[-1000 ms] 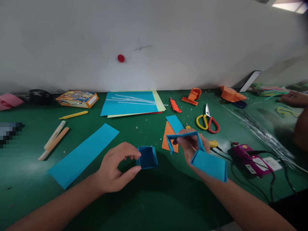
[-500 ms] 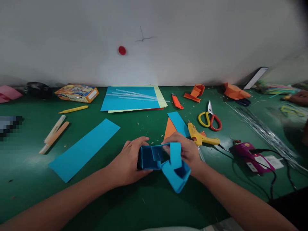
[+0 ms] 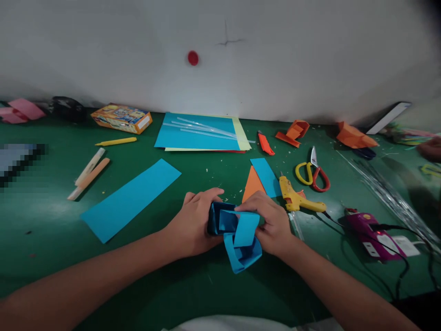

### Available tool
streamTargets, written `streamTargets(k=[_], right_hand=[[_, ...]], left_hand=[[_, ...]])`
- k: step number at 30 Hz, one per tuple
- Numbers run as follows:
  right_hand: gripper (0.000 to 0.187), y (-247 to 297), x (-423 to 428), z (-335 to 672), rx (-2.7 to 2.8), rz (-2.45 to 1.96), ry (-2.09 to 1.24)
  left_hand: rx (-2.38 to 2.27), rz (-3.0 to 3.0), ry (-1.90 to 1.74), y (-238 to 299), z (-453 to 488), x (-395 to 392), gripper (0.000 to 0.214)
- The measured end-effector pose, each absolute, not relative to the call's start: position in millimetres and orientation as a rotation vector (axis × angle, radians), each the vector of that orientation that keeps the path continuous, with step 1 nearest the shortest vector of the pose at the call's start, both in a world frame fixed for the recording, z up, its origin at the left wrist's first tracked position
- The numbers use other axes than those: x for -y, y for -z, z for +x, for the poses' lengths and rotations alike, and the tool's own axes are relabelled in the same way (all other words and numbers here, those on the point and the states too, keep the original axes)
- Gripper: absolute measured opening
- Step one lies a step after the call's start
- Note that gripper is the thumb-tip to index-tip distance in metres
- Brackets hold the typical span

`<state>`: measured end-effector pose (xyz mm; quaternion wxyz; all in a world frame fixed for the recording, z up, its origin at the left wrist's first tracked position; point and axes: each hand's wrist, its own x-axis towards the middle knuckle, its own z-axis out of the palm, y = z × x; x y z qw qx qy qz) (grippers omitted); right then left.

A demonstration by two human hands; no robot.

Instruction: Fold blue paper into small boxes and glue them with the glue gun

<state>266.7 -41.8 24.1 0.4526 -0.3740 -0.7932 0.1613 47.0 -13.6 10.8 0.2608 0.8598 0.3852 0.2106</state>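
Between both hands is a folded blue paper box (image 3: 247, 230), held above the green table, with a darker open compartment on the left and a looped, flap-like section on the right. My left hand (image 3: 198, 223) wraps round its left side, thumb underneath. My right hand (image 3: 272, 223) pinches the upper right part near the bent strip. Just beyond the right hand lie an orange paper piece (image 3: 254, 183) and a small blue paper strip (image 3: 267, 177). A yellow hot glue gun (image 3: 299, 198) rests to the right of that hand.
Scissors (image 3: 313, 170), a red cutter knife (image 3: 265, 143) and orange folded paper (image 3: 296, 131) lie behind. A purple power strip (image 3: 374, 234) with black cables is at right. On the left are a long blue paper strip (image 3: 131, 200), markers (image 3: 91, 172) and a box (image 3: 122, 118). Another person's hand (image 3: 430, 149) shows far right.
The blue paper box has turned, its looped section swinging left and inward over the dark compartment. My hands are closer together. The whole view has shifted slightly.
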Motion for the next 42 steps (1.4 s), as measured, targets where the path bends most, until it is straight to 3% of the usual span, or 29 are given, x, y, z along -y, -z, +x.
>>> streamTargets(k=[10, 18, 29, 42], right_hand=[[0.013, -25.5, 41.3, 264.0, 2.025, -1.024, -0.344], [0.020, -24.4, 41.5, 262.3, 2.110, -1.115, -0.336], [0.021, -30.4, 43.6, 258.7, 2.231, -1.444, -0.013], [0.007, -36.7, 42.2, 258.4, 2.296, -1.542, -0.124]], left_hand=[[-1.007, 2.290, -0.610, -10.8, 45.2, 15.4, 0.089], [-0.926, 2.275, -0.655, -3.2, 43.3, 14.2, 0.091], [-0.877, 2.360, -0.682, 0.9, 44.8, 13.6, 0.094], [-0.534, 2.623, -0.894, -39.7, 29.5, 5.1, 0.044]])
